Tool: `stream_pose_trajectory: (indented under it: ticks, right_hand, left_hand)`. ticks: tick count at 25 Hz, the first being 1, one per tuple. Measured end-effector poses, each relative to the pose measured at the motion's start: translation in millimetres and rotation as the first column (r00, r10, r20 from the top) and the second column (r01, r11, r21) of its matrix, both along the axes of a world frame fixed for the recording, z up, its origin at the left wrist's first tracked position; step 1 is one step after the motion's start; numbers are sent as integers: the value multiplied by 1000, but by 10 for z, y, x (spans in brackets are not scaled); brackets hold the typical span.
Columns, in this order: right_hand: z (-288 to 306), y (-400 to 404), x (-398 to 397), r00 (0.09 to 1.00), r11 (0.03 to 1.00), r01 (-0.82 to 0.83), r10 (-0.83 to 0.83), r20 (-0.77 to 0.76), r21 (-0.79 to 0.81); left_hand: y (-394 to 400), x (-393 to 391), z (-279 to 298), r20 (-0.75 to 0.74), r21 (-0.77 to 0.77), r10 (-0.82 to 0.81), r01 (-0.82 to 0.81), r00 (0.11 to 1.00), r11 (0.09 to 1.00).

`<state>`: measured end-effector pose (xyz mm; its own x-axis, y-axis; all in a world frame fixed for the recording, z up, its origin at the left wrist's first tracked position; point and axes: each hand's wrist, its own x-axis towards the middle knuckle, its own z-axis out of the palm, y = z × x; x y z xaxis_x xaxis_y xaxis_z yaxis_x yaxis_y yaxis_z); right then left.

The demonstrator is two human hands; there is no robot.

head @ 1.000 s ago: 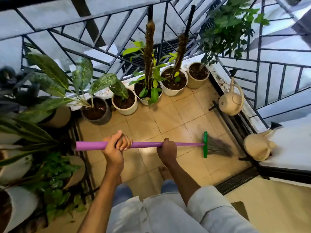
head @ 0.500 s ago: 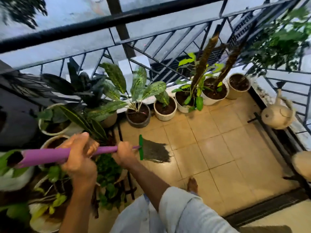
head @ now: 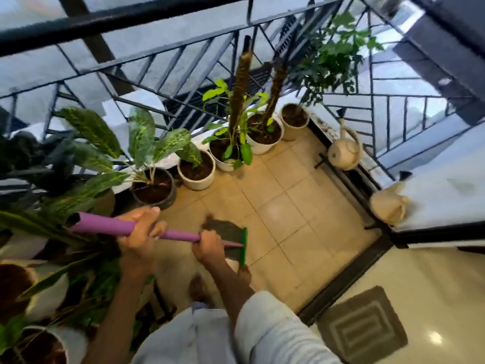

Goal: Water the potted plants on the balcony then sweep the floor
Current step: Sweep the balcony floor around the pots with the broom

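I hold a broom with a purple handle (head: 105, 227) and a green head (head: 244, 246) low over the beige tiled floor (head: 283, 211). My left hand (head: 143, 232) grips the handle near its upper end. My right hand (head: 208, 246) grips it close to the head. The dark bristles (head: 223, 228) are blurred and lie on the tiles just in front of my bare feet. Potted plants (head: 195, 169) line the railing at the back. Two cream watering cans (head: 343, 152) sit on the ledge at the right.
A black metal railing (head: 162, 11) closes the balcony at the back and right. More pots and leafy plants (head: 86, 137) crowd the left side. A dark door sill (head: 349, 277) and a grey mat (head: 364, 324) lie at the lower right.
The broom head swept from the right side of the floor to the left near the pots, then came back toward my feet. My view swung left and back.
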<state>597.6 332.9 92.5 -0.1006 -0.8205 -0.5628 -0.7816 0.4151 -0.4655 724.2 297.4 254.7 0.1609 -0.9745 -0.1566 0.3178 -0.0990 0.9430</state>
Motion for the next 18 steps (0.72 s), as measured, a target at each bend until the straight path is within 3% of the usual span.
stream_pose_trajectory:
  ticks: [2,3,4,6,8,12,15,18]
  right_hand:
    - [-99,244,-422,980,970,176,-188,-58,-167]
    - [-227,337,-656,948,938,319,-318,27,-138]
    - [-435,477,-888,903,884,422,-429,10,-201]
    - [-623,727,-1247,886,888,443,-454,-90,-125]
    - [-626,983,-1716,860,870,491,-493,-132,-54]
    - [-629,1482,-2352,796,815,577,-574,-190,-46]
    - [-685,1291,-2373,804,813,575,-582,-124,-91]
    - [-658,844,-2038,904,906,405,-417,-93,-120]
  left_hand:
    - [-116,-179,-174,40,25,-257,256,965,966]
    - [-158,-341,-254,46,50,-369,367,928,929]
    - [-149,-541,-332,9,91,-438,435,899,896]
    - [-61,-1026,-508,-35,186,-507,504,861,844]
    - [162,-1433,-669,12,217,-616,600,787,770]
    - [509,-1934,-828,40,248,-768,739,639,627]
    - [248,-2057,-667,71,196,-708,687,702,700]
    - [-113,-1797,-337,97,126,-568,556,817,821]
